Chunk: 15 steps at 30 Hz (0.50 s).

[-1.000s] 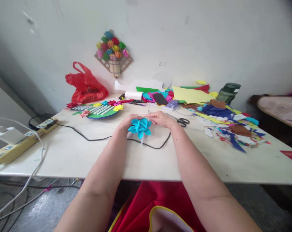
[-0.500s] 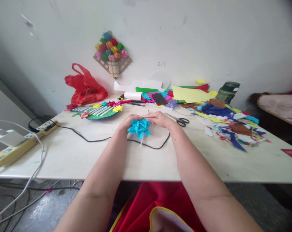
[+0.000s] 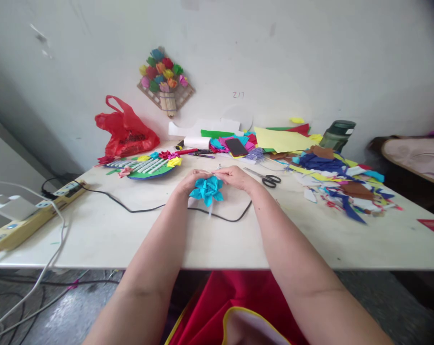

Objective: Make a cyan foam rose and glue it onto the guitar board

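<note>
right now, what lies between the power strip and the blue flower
In the head view, a black cable lies on the table there, then the left hand, right beside the blue flower.

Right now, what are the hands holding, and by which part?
The blue flower, by its far side, with both left hand and right hand; the exact finger contact is partly hidden.

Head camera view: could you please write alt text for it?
Two bare hands hold a blue many-petalled flower, apparently paper, over a white table. Black-handled metal scissors and colourful paper scraps lie to the right; a red plastic bag stands at the back left.
</note>
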Tool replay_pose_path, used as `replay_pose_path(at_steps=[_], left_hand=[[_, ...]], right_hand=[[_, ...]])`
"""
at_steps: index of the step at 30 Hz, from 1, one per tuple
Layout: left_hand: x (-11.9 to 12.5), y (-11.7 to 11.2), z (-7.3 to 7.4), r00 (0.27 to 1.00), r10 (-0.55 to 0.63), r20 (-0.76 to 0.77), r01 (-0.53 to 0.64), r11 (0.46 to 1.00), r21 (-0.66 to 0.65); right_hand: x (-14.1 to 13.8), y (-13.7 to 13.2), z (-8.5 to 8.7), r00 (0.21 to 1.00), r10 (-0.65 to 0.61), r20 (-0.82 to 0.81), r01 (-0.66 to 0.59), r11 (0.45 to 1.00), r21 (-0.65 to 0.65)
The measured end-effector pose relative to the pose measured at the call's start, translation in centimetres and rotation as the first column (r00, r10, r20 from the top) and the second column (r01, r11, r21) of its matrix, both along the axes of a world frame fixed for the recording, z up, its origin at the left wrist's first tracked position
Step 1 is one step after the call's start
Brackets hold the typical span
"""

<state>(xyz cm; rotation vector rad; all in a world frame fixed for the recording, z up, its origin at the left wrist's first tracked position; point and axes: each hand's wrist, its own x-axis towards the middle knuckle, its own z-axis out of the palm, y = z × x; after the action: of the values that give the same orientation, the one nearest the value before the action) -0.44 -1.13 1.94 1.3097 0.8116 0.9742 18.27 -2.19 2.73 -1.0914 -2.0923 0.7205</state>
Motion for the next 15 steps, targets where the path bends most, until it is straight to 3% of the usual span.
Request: replay_pose_path(at_steps=[5, 15], left_hand=[[0.04, -0.28, -0.02, 0.999, -0.034, -0.036, 0.035, 0.999, 0.030], [-0.23, -0.16, -0.42, 0.995, -0.087, -0.054, 0.088, 0.996, 0.011]], right_hand=[[-0.25, 0.16, -0.20, 0.992, -0.086, 0.091, 0.076, 0.991, 0.111], [-0.21, 0.05, 0.05, 0.987, -0.098, 0.124, 0.068, 0.972, 0.225]])
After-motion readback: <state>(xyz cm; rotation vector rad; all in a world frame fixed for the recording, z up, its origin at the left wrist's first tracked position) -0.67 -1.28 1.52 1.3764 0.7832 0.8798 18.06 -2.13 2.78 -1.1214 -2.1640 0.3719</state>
